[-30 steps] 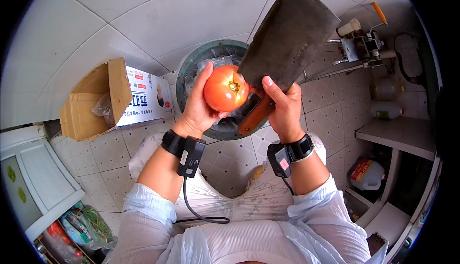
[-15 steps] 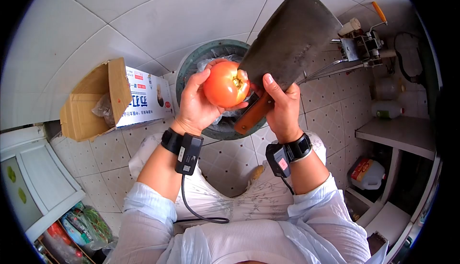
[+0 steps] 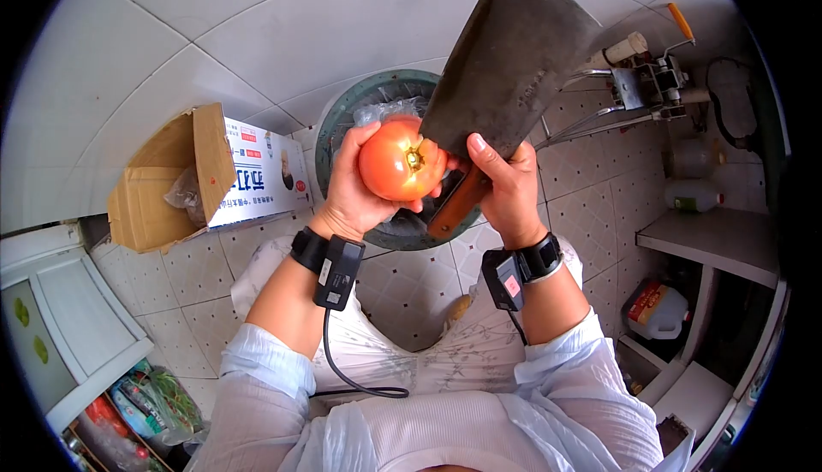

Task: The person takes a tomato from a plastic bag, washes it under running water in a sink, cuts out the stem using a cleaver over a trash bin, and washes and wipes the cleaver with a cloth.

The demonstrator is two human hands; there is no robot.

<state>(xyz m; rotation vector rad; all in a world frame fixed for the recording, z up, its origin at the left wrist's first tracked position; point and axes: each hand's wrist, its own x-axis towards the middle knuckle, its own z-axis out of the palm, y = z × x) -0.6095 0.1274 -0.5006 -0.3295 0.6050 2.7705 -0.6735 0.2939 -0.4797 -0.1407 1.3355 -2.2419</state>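
A large red tomato [image 3: 390, 164] rests in my left hand [image 3: 349, 189], its stem end turned toward the right. The fingers of that hand curl round it from the left and below. My right hand [image 3: 511, 191] grips a cleaver [image 3: 514, 57] low, where the wooden handle meets the blade, with the thumb pressed along the blade. The broad dark blade points up and away. Its heel corner is at the tomato's right side, close to the stem; the exact contact is partly hidden. Below both hands stands a green bin [image 3: 334, 142] lined with clear plastic.
An open cardboard box [image 3: 218, 164] with a plastic bag inside stands at the left. To the right are a metal device with an orange handle [image 3: 679, 20], a shelf [image 3: 711, 237] and a plastic jug [image 3: 658, 309]. A cabinet door [image 3: 81, 301] and packed goods lie lower left.
The tomato has turned a little and shifted slightly left and down in my left hand. The cleaver's blade has tilted and moved slightly left and up, and its handle slightly right.
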